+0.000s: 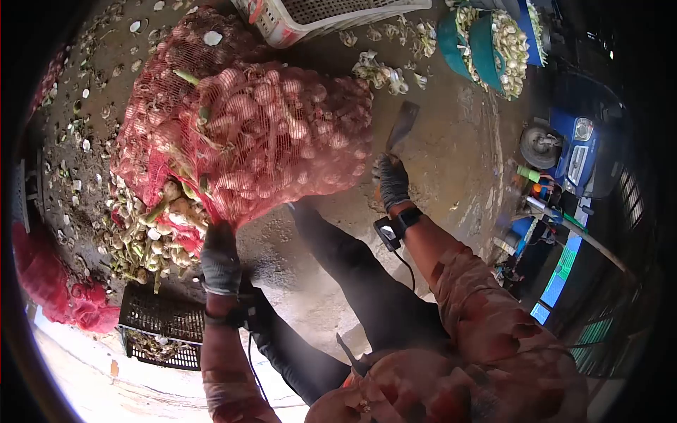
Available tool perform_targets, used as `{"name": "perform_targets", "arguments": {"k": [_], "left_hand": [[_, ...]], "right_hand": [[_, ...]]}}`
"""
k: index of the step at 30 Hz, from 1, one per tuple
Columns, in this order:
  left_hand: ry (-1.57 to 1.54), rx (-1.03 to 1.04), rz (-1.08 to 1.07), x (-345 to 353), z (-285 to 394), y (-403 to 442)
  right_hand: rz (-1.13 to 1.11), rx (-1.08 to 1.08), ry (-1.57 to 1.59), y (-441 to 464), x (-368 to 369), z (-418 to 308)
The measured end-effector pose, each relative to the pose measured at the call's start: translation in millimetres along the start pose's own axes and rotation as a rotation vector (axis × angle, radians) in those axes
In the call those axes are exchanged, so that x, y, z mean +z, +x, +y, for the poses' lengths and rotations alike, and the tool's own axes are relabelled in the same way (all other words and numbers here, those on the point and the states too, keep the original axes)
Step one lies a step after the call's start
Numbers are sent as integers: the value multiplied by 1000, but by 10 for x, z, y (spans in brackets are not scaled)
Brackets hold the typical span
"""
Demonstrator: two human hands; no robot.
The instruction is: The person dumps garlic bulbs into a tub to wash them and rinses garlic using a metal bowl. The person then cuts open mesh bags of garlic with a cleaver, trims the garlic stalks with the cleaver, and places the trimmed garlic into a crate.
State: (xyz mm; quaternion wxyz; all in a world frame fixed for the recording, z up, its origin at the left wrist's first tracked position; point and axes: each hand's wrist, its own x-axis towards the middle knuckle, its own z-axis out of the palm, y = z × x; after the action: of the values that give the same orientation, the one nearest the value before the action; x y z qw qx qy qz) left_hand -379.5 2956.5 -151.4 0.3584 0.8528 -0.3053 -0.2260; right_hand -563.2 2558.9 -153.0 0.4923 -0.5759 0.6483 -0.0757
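A worker in grey knit gloves, camo-type top & dark trousers stands over a bulging red mesh sack (289,134) of garlic on a dirt-strewn floor. L hand (221,264) is clenched round the gathered mesh at the sack's near edge, close to the loose bulbs. R hand (391,182), held off the sack's R side, is closed round the handle of a broad-bladed knife (403,125), blade pointing away from the body, clear of the mesh. Black straps circle both wrists; a small boxy device (386,233) sits at the R one w/ a cable trailing down.

A 2nd mesh sack (187,53) of garlic lies just behind the first. Loose garlic (151,240), some w/ stems attached, is heaped on the ground to L of the L hand. Nr the heap: a black plastic crate (162,315) w/ scraps inside, & a crumpled red mesh bundle (63,282) at far L. Top of view: a pale plastic crate (342,27), partly cut off. Upper R: teal tubs (457,46) piled w/ garlic. Far R, bkgd: a blue vehicle (568,127), headlight & wheel visible. Peelings litter the floor at upper L.
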Motion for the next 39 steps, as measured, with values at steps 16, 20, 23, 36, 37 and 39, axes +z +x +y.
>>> {"name": "perform_targets", "arguments": {"k": [16,20,23,36,37,39], "left_hand": [[-52,-1210,-22,-18,-615,-2040],[-823,-1322,422,163,-877,-1717],[-630,-1279,388,180,-589,-1346],[-1276,-1377,677,261,-377,-1277],[-1482,-1408,717,204,-346,-1296],[-1799,-1382,888,153,-308,-1370]], "right_hand": [[68,-199,-700,2476,485,366],[-194,188,-532,2435,823,313],[-603,608,210,2068,1003,-5],[-614,53,-274,1871,-677,423],[-650,-169,-436,1624,-754,376],[-655,-548,-776,1014,-743,205]]}}
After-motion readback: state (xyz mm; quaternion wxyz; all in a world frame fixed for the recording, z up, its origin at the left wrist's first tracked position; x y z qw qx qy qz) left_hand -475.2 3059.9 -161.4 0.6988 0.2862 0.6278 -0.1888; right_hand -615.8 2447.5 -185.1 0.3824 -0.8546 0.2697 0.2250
